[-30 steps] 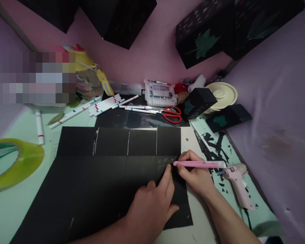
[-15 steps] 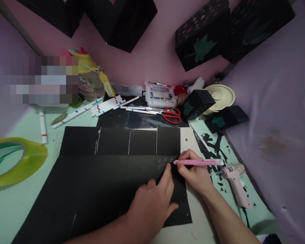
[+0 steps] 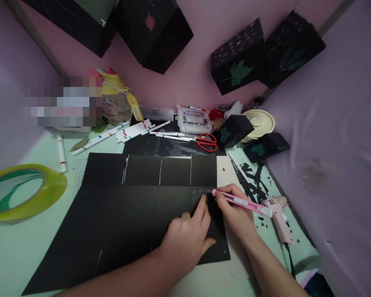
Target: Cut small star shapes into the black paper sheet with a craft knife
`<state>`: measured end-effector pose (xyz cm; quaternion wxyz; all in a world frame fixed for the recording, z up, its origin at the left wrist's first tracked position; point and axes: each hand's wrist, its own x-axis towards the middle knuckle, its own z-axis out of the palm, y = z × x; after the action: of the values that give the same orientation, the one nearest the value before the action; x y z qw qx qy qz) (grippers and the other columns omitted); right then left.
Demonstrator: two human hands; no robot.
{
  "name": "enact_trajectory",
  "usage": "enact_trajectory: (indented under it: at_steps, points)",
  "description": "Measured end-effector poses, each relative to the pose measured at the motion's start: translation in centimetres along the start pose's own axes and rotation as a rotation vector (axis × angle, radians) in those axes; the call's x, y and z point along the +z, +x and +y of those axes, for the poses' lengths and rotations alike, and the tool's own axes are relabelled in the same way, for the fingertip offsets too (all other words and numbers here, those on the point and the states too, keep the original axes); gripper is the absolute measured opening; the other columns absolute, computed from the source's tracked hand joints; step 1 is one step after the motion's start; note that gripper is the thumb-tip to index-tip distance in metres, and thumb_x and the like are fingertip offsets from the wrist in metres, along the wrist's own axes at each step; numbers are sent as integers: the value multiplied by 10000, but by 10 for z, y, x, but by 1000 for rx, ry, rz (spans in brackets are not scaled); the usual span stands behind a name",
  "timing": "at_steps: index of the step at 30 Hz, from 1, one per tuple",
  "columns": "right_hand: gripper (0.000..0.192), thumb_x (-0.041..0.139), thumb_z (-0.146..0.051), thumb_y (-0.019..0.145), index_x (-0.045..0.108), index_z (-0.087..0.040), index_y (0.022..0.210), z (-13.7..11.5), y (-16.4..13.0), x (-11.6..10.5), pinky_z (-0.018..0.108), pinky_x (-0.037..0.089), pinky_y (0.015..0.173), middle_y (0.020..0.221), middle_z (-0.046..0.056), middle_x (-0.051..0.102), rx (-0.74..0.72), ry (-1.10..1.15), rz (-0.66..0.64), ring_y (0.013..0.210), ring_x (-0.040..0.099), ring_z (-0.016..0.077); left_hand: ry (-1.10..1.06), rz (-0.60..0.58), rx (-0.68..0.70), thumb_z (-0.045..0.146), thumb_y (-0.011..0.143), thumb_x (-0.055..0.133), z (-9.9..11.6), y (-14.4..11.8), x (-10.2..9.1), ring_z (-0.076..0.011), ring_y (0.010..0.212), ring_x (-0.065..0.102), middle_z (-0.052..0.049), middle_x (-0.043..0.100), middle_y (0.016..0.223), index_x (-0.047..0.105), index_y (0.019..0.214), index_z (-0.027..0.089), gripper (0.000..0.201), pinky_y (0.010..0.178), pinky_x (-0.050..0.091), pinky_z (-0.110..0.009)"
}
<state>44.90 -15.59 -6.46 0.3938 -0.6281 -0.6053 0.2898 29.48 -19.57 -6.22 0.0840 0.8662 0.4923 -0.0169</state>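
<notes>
A large black paper sheet [image 3: 117, 222] lies flat on the pale green table, with small triangle shapes cut near its right edge. My left hand [image 3: 187, 239] presses down on the sheet, its forefinger stretched toward those cuts. My right hand [image 3: 235, 212] grips a pink craft knife [image 3: 243, 203] like a pen, with the tip on the paper beside the triangles and just ahead of my left forefinger.
A pink glue gun [image 3: 278, 218] lies right of my right hand among black paper scraps [image 3: 255, 181]. Red scissors [image 3: 207, 142], white markers [image 3: 136, 130], a marker case [image 3: 194, 119] and black paper boxes [image 3: 235, 130] sit behind. A green tape roll [image 3: 21, 198] is at the left.
The pink craft knife has swung so its rear end points lower to the right. The view has tilted up slightly. My left hand stays on the sheet.
</notes>
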Motion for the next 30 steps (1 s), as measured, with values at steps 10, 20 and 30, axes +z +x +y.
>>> enact_trajectory:
  at_steps: [10, 20, 30]
  points:
    - [125, 586, -257, 841, 612, -204, 731, 10, -7, 13, 259, 471, 575, 657, -2, 651, -87, -95, 70, 600, 602, 158, -21, -30, -19, 585, 800, 611, 1, 0, -4, -195, 730, 659, -114, 312, 1540, 513, 1353, 204, 679, 554, 542, -310]
    - [127, 593, -270, 852, 626, -206, 748, 8, -7, 14, 256, 466, 569, 657, -3, 659, -99, -126, 59, 591, 604, 157, -15, 26, -19, 592, 781, 629, 3, -1, 0, -199, 725, 657, -101, 345, 1528, 520, 1345, 210, 690, 559, 547, -322]
    - [95, 553, -243, 883, 590, -208, 802, 9, -13, 18, 249, 433, 550, 660, -8, 616, -206, -229, 33, 549, 566, 134, -24, 24, -27, 591, 776, 634, 2, -2, 1, -203, 723, 662, -75, 325, 1538, 525, 1336, 221, 680, 561, 564, -331]
